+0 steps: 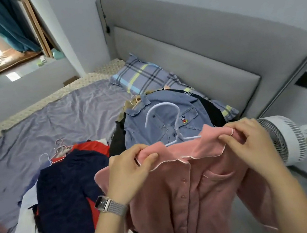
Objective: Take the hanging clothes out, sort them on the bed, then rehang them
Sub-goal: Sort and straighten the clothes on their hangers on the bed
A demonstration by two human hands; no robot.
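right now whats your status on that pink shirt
Left hand and right hand both pinch the pink shirt at the shoulders. White hanger sits in its collar. Denim shirt and navy garment lie on the bed beyond.

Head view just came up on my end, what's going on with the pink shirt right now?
A person holds the pink shirt up over the bed, the left hand and right hand each gripping a shoulder at the collar. A white hanger sits in its neck, hook up. Behind it a denim shirt tops one pile; a navy garment and red clothes lie to the left, with loose hangers.
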